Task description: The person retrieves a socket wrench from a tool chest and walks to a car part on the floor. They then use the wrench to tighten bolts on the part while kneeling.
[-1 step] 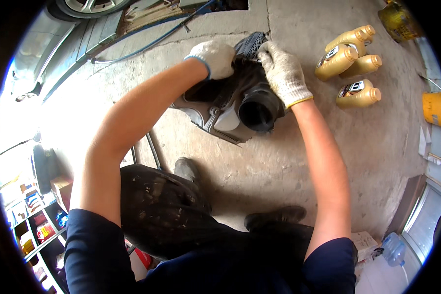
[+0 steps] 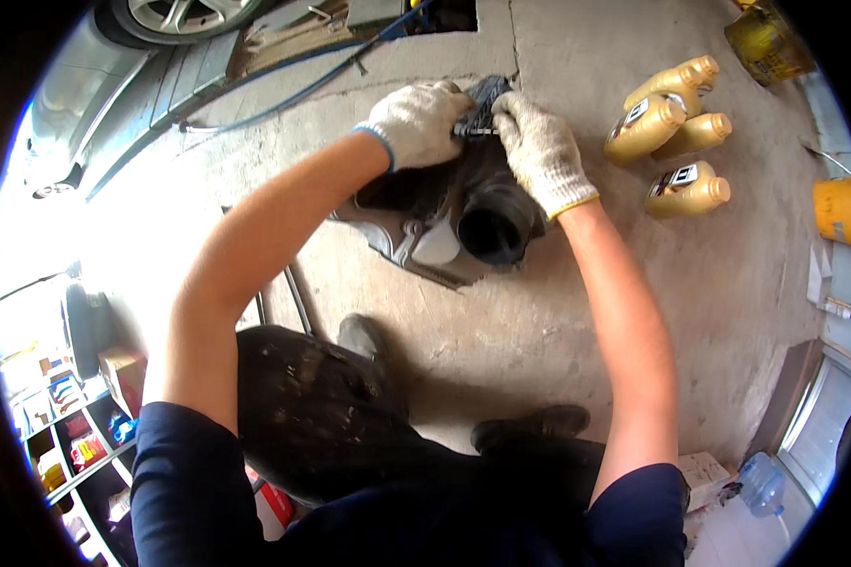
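A black plastic car air filter housing (image 2: pixel 435 244), with a wide round duct opening (image 2: pixel 494 231) facing me, rests on the concrete floor. Both my hands wear white knitted gloves and meet at its far side. My left hand (image 2: pixel 418 123) is closed, its fingers curled by a ribbed black part (image 2: pixel 483 94). A thin metallic rod-like piece (image 2: pixel 480 131) spans the gap between the two gloves. Bent inward at its other end are the fingers of my right hand (image 2: pixel 539 142), pressed together. The gloves hide exactly what each one grips.
Several gold bottles (image 2: pixel 683 189) stand to the right of the housing. A blue hose (image 2: pixel 303 94) runs across the floor by a car wheel (image 2: pixel 184 11) at the far left. Buckets, one yellow (image 2: pixel 839 210), line the right side. Parts bins (image 2: pixel 76 439) sit at lower left.
My left hand has turned and its fingers now point further right, toward the ribbed part. The metallic piece between the gloves shows more clearly. The whole view has shifted slightly.
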`<state>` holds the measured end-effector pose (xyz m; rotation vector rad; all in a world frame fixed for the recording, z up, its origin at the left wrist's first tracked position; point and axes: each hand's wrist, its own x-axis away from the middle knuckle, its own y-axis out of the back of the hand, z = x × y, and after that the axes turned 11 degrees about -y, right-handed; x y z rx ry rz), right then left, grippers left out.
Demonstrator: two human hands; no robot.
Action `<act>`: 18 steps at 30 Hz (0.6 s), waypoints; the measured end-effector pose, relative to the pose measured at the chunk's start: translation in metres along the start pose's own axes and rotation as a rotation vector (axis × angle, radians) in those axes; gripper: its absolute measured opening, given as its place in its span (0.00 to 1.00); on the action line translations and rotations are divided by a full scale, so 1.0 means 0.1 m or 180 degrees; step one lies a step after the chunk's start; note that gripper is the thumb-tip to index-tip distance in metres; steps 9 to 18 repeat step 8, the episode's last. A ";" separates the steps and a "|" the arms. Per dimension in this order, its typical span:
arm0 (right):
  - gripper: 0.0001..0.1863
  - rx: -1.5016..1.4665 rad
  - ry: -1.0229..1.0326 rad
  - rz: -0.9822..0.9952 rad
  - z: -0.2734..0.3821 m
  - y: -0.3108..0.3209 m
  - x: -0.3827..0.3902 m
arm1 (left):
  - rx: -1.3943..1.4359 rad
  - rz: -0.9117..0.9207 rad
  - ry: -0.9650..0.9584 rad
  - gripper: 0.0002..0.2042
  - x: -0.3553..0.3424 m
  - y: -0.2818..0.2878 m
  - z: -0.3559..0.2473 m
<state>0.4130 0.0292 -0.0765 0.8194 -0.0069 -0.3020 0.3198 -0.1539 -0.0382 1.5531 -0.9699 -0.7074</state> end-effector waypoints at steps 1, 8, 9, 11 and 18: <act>0.09 -0.0097 0.0188 -0.0052 0.03 0.04 -0.02 | 0.0215 0.0232 -0.0146 0.30 -0.04 0.15 -0.02; 0.18 0.0633 -0.0494 0.0670 0.25 0.29 -0.03 | 0.0519 0.0569 -0.0623 0.21 -0.21 0.03 0.14; 0.18 0.0633 -0.0494 0.0670 0.25 0.29 -0.03 | 0.0519 0.0569 -0.0623 0.21 -0.21 0.03 0.14; 0.18 0.0633 -0.0494 0.0670 0.25 0.29 -0.03 | 0.0519 0.0569 -0.0623 0.21 -0.21 0.03 0.14; 0.18 0.0633 -0.0494 0.0670 0.25 0.29 -0.03 | 0.0519 0.0569 -0.0623 0.21 -0.21 0.03 0.14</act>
